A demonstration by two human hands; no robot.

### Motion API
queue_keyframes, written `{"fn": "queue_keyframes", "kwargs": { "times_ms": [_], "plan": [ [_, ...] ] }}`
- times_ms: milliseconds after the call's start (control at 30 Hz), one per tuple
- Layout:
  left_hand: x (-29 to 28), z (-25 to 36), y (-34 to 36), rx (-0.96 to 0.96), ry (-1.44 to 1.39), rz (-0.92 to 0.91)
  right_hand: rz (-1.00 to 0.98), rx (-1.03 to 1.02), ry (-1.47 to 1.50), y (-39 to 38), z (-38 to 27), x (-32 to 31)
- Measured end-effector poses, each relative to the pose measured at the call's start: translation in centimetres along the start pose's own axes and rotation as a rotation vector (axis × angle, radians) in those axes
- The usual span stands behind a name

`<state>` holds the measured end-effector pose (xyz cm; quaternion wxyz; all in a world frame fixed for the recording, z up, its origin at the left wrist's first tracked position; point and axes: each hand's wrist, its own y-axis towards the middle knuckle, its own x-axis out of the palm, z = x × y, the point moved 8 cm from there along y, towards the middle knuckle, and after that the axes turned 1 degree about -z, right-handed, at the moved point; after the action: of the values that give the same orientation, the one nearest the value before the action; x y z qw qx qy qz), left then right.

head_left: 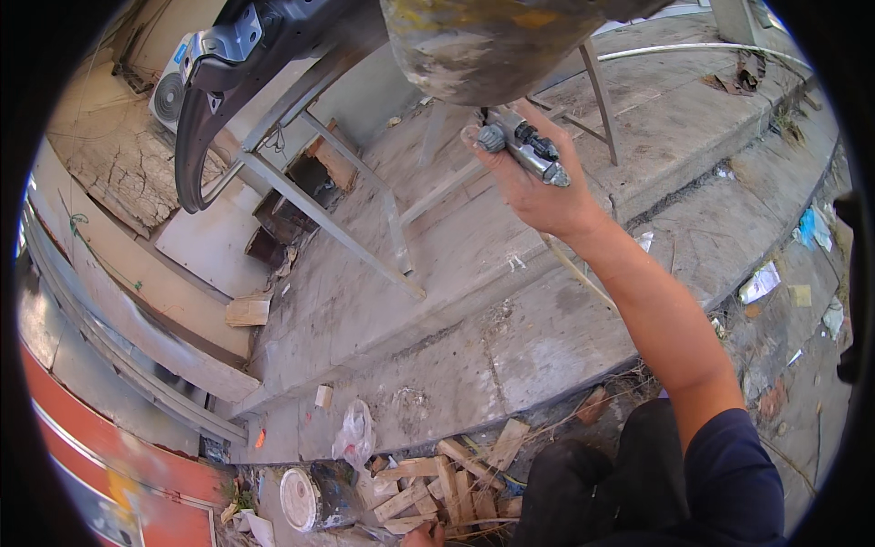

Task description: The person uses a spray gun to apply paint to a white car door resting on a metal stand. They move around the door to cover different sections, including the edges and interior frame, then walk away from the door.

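My right hand (547, 196) is raised at the upper middle, its fingers wrapped round a spray gun (529, 146) with a grey knob and dark fittings. Large and close above it is a rounded cup (483, 55), stained grey and yellow, which seems to belong to the gun. A pale hose (579, 273) hangs below that hand. To the left, a dark curved car body panel (205, 137) rests on a metal stand (314, 214). Only a small part of my left hand (424, 535) shows at the bottom edge, beside wood scraps; its grip cannot be made out.
Concrete steps (437, 383) run across the middle. Below them lie wood offcuts (456, 483), a paint bucket (301, 500) and a clear plastic bag (355, 433). Litter (759, 283) is scattered at the right. An outdoor air-conditioner unit (169, 96) stands at the far left.
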<state>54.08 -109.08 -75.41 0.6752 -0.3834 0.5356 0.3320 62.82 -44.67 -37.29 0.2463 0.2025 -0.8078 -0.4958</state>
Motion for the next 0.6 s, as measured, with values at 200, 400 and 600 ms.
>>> {"fn": "queue_keyframes", "kwargs": {
  "times_ms": [200,400,600],
  "plan": [
    [0.1,0.2,0.5,-0.020,0.009,0.009,-0.036,0.077,0.177,0.0,1.0,5.2],
    [-1.4,0.5,0.3,-0.062,-0.074,0.014,0.163,0.101,-0.031,-0.1,4.0,3.0],
    [-1.6,-0.2,0.2,-0.131,-0.083,-0.031,0.135,-0.463,-0.616,0.6,0.7,6.4]
  ]
}}
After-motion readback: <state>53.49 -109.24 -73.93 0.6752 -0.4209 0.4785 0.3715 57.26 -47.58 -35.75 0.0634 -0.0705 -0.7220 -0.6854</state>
